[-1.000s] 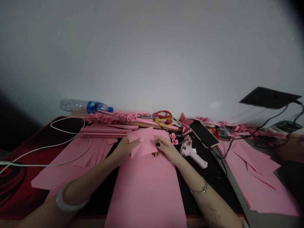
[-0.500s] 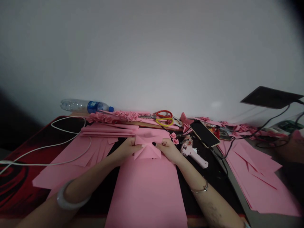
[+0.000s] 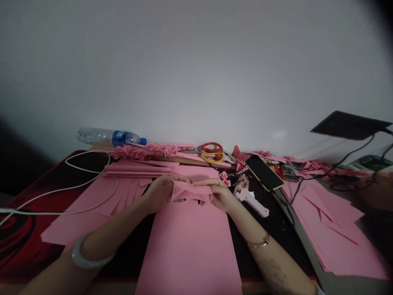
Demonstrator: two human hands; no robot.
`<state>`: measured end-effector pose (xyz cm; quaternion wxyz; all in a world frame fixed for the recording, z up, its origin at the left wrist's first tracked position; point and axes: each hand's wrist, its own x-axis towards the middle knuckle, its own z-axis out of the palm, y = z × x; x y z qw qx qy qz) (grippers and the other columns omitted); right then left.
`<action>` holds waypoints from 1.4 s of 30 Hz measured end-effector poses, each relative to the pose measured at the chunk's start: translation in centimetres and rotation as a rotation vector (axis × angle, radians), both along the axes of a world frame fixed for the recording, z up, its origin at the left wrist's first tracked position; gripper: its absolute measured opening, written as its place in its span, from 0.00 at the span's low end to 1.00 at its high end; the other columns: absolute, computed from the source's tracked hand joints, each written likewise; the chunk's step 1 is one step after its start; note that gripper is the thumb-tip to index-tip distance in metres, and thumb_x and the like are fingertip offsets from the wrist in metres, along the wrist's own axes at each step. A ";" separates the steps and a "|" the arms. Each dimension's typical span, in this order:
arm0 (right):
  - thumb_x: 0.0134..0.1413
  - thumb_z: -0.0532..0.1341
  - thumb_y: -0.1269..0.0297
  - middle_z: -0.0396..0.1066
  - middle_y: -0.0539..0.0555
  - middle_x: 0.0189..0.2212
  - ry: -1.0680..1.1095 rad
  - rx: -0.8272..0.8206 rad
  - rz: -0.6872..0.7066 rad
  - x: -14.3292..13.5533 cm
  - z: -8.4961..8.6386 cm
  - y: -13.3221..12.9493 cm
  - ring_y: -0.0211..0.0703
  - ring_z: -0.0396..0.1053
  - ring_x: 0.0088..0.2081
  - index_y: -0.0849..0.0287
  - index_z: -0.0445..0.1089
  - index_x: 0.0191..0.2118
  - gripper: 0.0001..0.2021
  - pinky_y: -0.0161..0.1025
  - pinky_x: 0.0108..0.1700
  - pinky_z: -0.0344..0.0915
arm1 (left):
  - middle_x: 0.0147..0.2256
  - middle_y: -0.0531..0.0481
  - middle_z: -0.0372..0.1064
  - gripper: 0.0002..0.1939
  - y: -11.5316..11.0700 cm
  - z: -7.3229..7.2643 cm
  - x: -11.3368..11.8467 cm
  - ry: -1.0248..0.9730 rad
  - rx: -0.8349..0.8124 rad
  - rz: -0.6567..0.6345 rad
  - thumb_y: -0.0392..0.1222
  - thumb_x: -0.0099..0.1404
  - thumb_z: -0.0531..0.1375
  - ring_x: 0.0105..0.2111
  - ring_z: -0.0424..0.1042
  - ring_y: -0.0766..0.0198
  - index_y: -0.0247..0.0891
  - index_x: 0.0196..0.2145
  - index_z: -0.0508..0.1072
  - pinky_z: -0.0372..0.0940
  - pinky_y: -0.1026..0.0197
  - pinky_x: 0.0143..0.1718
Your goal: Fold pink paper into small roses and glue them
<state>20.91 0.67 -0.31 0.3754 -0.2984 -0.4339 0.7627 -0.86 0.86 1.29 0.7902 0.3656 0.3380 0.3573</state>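
A small piece of folded pink paper (image 3: pixel 190 191) is held up between both hands, its middle bulging and its edges bent. My left hand (image 3: pixel 164 189) grips its left side, fingers along the upper edge. On the other side my right hand (image 3: pixel 219 193) pinches the right end, with the index finger laid over the top edge. Both thumbs are partly hidden under the paper. Below lies a large pink sheet (image 3: pixel 190 250) running toward me. Just right of my right hand are small pink paper roses (image 3: pixel 225 178) and a pale pink glue gun (image 3: pixel 251 200).
Pink sheets lie to the left (image 3: pixel 82 221) and right (image 3: pixel 337 233). Along the wall are a plastic bottle (image 3: pixel 106 136), paper flowers (image 3: pixel 147 151) and scissors (image 3: pixel 211 153). A phone (image 3: pixel 264 172) and black cables sit at right; a white cable (image 3: pixel 61 213) crosses the left side.
The folded paper has tipped, so its creased face no longer shows fully. My fingers have shifted to its top edge, and the thumbs have gone from the front to beneath it.
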 end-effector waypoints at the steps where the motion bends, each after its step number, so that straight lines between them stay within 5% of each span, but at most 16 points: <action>1: 0.36 0.55 0.74 0.77 0.56 0.27 0.005 -0.005 -0.004 0.0 0.1 0.0 0.42 0.73 0.22 0.66 0.75 0.37 0.19 0.38 0.25 0.72 | 0.36 0.44 0.72 0.14 0.1 0.0 0.0 -0.023 -0.029 -0.014 0.44 0.50 0.55 0.37 0.70 0.54 0.39 0.31 0.76 0.68 0.61 0.26; 5: 0.37 0.54 0.68 0.74 0.56 0.20 0.032 -0.020 0.008 0.0 0.2 0.2 0.45 0.72 0.20 0.68 0.75 0.34 0.17 0.41 0.24 0.72 | 0.36 0.44 0.71 0.16 0.1 0.0 0.1 0.001 -0.033 0.004 0.52 0.53 0.56 0.35 0.69 0.55 0.39 0.31 0.76 0.69 0.61 0.25; 8: 0.45 0.58 0.63 0.73 0.55 0.19 0.015 0.000 -0.002 -0.1 0.1 0.1 0.44 0.72 0.21 0.67 0.74 0.36 0.15 0.40 0.25 0.72 | 0.38 0.45 0.70 0.11 -0.3 0.0 0.5 0.100 0.058 0.037 0.44 0.53 0.62 0.34 0.69 0.59 0.40 0.35 0.75 0.69 0.63 0.24; 15: 0.45 0.65 0.67 0.69 0.55 0.47 -0.125 0.072 -0.071 -0.6 0.0 -0.1 0.36 0.71 0.30 0.58 0.72 0.44 0.16 0.35 0.28 0.75 | 0.47 0.44 0.66 0.18 -0.5 -0.4 0.7 0.257 0.177 0.079 0.38 0.49 0.65 0.41 0.69 0.53 0.41 0.40 0.73 0.71 0.61 0.24; 20: 0.45 0.65 0.69 0.62 0.54 0.55 -0.133 0.126 -0.105 -0.9 -0.2 0.0 0.35 0.72 0.31 0.55 0.70 0.46 0.18 0.34 0.27 0.76 | 0.44 0.43 0.67 0.15 -0.7 0.0 0.9 0.382 0.272 0.131 0.39 0.50 0.64 0.39 0.68 0.53 0.39 0.38 0.75 0.71 0.63 0.20; 32: 0.47 0.64 0.66 0.71 0.50 0.31 -0.170 0.149 -0.134 -0.9 -0.6 0.1 0.31 0.66 0.22 0.58 0.71 0.44 0.15 0.30 0.21 0.72 | 0.41 0.44 0.69 0.15 -0.5 0.0 1.0 0.404 0.321 0.170 0.41 0.51 0.65 0.36 0.68 0.54 0.39 0.39 0.77 0.72 0.62 0.20; 42: 0.44 0.66 0.67 0.72 0.50 0.31 -0.189 0.194 -0.178 -1.2 -1.2 0.3 0.33 0.68 0.23 0.59 0.71 0.42 0.16 0.32 0.22 0.73 | 0.40 0.46 0.70 0.17 -0.5 -0.2 1.0 0.426 0.339 0.154 0.42 0.52 0.63 0.34 0.70 0.58 0.36 0.41 0.75 0.74 0.59 0.24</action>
